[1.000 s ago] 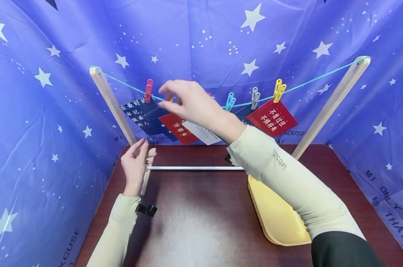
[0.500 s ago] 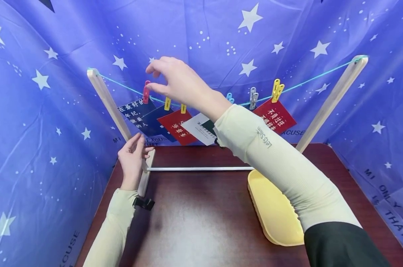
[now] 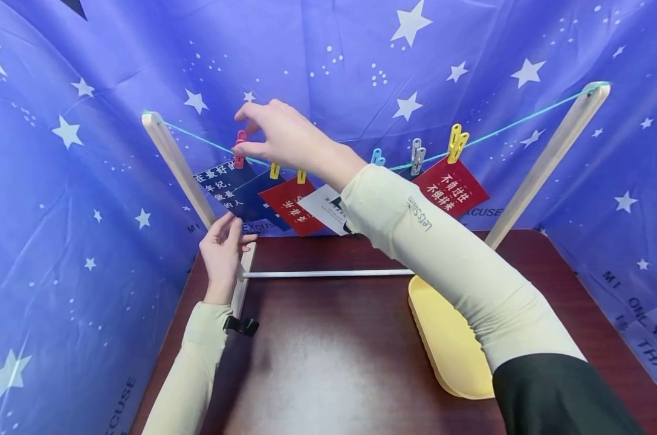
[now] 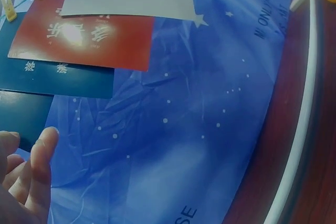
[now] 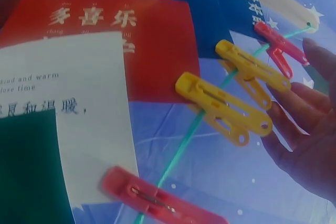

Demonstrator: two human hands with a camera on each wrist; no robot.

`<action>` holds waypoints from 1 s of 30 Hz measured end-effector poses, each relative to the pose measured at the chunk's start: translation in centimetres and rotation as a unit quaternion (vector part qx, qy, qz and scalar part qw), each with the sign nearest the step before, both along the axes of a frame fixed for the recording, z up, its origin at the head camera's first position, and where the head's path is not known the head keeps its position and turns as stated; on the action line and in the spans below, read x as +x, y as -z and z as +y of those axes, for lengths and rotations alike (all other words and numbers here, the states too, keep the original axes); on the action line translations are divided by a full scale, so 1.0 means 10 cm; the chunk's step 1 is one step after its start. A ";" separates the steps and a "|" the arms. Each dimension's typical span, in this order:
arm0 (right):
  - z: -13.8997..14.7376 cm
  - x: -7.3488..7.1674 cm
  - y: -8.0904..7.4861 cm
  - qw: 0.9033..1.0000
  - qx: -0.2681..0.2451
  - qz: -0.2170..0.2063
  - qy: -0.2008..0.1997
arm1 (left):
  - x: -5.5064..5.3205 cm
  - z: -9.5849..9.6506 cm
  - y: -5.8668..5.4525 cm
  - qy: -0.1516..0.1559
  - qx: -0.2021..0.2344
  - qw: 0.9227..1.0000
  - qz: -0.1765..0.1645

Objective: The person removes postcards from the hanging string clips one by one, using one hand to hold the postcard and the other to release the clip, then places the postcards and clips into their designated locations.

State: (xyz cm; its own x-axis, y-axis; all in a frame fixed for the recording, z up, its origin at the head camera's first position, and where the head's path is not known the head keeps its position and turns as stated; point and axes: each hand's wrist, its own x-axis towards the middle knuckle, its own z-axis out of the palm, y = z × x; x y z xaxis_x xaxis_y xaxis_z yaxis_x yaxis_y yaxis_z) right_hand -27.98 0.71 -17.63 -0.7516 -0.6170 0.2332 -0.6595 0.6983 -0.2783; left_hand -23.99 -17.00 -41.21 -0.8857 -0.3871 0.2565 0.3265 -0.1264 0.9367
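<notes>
Both hands checked: right [image 3: 290,136], fingers and thumb apart around the pink clothespin [image 3: 240,151], contact I cannot confirm; left [image 3: 222,257], thumb and finger parted beside the lower edge of the navy card [image 3: 227,187]. Clothespin clamps card to the green line [image 3: 197,135], near the left post [image 3: 178,166]. I judge it light, stiff, sprung: squeeze its tails. Card likely thin, easily creased; support its lower edge.

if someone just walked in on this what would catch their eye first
Probably the red, white and dark blue cards clipped along a teal cord that sags between two wooden posts in the head view. Next, perhaps, the right hand, raised close by the pink clothespin at the row's left end, with purple-blue star-printed fabric behind it all.
</notes>
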 end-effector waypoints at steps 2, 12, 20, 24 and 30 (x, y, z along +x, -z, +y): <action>-0.03 0.00 0.01 1.000 -0.004 -0.006 -0.002 | 0.00 0.00 0.00 -0.004 0.003 1.000 0.010; -0.03 -0.03 0.03 1.000 -0.016 -0.012 0.002 | -0.01 0.01 0.03 -0.021 0.031 0.997 0.067; -0.03 -0.07 0.06 0.999 -0.032 -0.004 0.000 | 0.01 0.00 0.01 -0.030 0.022 0.996 0.084; -0.02 -0.09 0.06 0.999 -0.031 -0.003 -0.004 | 0.01 0.01 0.00 -0.046 0.014 0.994 0.093; -0.02 -0.11 0.07 0.998 -0.061 -0.022 -0.018 | 0.00 0.00 0.03 -0.044 0.035 0.991 0.117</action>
State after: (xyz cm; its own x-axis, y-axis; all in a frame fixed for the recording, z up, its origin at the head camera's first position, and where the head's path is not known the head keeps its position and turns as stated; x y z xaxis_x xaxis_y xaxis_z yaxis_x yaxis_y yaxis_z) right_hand -29.10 0.54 -18.37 -0.7409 -0.6127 0.2751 -0.6686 0.6342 -0.3882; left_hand -23.97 -16.96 -41.51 -0.7668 -0.4846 0.4208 0.5470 -0.1505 0.8235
